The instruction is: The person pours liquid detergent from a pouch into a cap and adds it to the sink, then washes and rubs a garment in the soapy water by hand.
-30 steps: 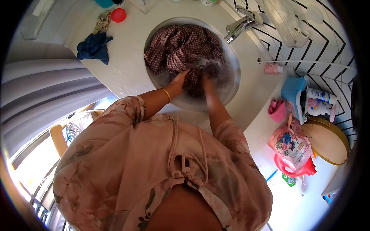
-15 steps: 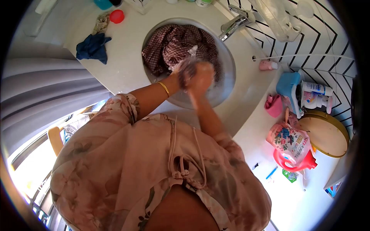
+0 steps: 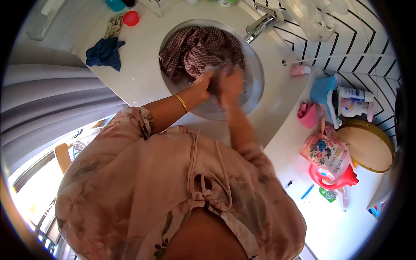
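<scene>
A dark reddish checked cloth [image 3: 197, 50] lies bunched and wet in the round metal sink [image 3: 256, 82]. My left hand [image 3: 202, 85], below a gold bangle, is closed on a bunched part of this cloth at the near side of the bowl. Close beside it my right hand [image 3: 232, 84] is curled round the same bunch and smeared by motion. The fabric between the two hands is dark and blurred. Some suds or drops show on the bowl near my right hand.
A tap [image 3: 262, 27] reaches over the sink's back right. On the left counter lie a blue cloth [image 3: 105, 53] and a red cup [image 3: 131, 18]. To the right stand a blue container [image 3: 323, 95], a pink pouch [image 3: 327, 154], a red bottle [image 3: 342, 180] and a round gold-rimmed tray [image 3: 368, 149].
My hands were pressed together over the bunched cloth; now they are slightly apart, with the right further right. Splashing white water near the middle of the cloth has gone.
</scene>
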A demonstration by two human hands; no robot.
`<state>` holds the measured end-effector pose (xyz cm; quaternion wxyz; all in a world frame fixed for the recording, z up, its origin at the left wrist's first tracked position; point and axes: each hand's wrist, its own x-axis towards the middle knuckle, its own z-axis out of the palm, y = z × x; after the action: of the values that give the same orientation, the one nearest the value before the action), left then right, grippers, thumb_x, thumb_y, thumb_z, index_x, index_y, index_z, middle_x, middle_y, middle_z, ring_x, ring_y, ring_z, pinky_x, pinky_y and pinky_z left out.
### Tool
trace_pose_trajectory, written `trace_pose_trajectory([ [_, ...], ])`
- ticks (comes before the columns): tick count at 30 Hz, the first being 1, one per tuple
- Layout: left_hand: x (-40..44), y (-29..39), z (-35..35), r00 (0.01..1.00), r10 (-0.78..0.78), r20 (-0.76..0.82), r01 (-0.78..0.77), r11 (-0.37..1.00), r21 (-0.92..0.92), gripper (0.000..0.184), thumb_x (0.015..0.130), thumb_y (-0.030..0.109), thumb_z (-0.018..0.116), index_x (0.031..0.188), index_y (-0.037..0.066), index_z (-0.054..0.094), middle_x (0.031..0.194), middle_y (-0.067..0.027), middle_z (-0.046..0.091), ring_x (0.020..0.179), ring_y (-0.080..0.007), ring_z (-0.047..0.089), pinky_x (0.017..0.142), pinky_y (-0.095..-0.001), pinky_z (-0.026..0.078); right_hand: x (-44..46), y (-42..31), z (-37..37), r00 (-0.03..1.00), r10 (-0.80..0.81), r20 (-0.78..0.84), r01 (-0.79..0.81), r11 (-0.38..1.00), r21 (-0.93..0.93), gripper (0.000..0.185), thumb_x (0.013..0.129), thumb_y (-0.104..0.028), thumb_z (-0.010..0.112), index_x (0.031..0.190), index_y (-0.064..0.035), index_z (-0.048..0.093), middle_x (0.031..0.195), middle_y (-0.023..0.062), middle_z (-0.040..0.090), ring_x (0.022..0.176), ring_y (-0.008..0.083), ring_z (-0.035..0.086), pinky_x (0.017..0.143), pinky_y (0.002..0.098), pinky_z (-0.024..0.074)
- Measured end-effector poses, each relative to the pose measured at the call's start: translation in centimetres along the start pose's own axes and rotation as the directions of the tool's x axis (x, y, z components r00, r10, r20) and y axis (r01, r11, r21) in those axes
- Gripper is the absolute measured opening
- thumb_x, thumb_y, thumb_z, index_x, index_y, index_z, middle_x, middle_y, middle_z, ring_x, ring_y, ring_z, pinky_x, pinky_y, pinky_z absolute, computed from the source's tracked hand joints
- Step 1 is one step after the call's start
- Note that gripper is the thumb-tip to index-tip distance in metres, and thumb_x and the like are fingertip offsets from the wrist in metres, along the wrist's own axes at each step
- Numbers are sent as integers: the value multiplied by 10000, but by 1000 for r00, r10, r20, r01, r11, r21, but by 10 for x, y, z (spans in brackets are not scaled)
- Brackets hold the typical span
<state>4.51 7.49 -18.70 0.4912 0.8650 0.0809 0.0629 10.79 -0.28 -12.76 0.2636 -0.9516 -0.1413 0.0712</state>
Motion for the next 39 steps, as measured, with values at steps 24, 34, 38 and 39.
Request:
trace_pose_trajectory([
  [24,5,-24,6,653,-475,590,267,-585,-766,425,863,370,473,1142,57,547,1141,-121,569,1062,-280,525,992,-423,357,-3,29,-21,968,-112,223,-55,778,626,386,657,-164,671,1011,-53,562,846,141,573,755,262,583,692,358,475],
  [34,21,17,-34,748,-532,397,261,-313,-913,362,862,295,430,1040,18,580,1091,-143,584,1032,-281,541,957,-454,391,70,57,21,999,-53,6,50,973,225,388,690,-292,680,986,-61,582,913,180,593,804,329,587,691,371,483],
  [38,20,34,-68,780,-465,419,232,-408,-883,402,845,325,485,1095,18,557,1112,-143,573,1011,-289,551,968,-441,384,35,36,1,958,-48,283,-241,396,886,363,723,-225,648,1023,-39,562,941,168,583,797,336,576,733,390,471],
  [39,21,37,-74,754,-475,453,249,-432,-867,421,843,337,495,1111,17,546,1124,-145,564,1001,-293,554,975,-439,380,7,12,-6,969,-173,174,-77,460,884,328,739,-193,627,1015,-29,560,926,145,585,732,338,574,688,393,477],
])
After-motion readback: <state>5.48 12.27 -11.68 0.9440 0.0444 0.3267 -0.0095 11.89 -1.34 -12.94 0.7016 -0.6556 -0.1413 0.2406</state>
